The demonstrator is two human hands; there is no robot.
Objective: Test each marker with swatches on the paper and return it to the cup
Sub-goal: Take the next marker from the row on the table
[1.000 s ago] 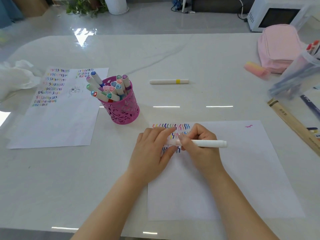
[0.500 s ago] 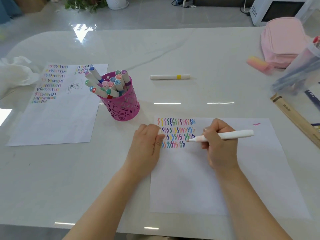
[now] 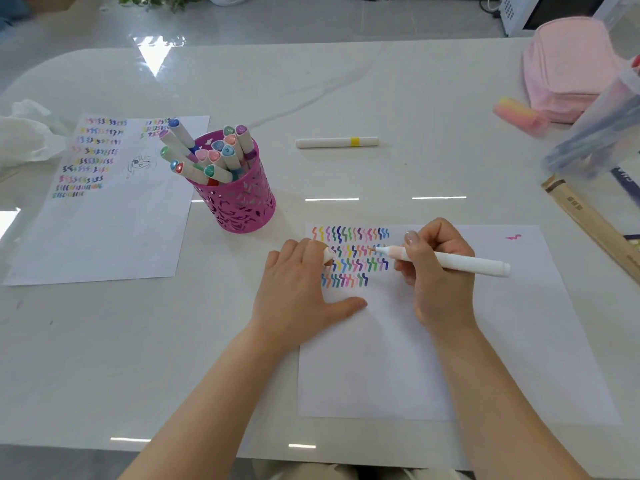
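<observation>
On the white sheet of paper [image 3: 485, 341], grips a white plastic marker [image 3: 460, 263] in the right hand [image 3: 440, 271], with its pale tip set at the right end of the second row of coloured zigzag swatches [image 3: 349, 258]. Rests the left hand [image 3: 304, 289] on the sheet's left edge and pinches a small white cap [image 3: 327, 256] in curled fingers. Leaves the pink perforated cup [image 3: 239, 202] upright just behind, full of capped markers.

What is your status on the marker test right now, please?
Right hand grips uncapped marker, tip at second swatch row. Left hand pinches cap, resting on paper. Nothing blocks cup.
</observation>
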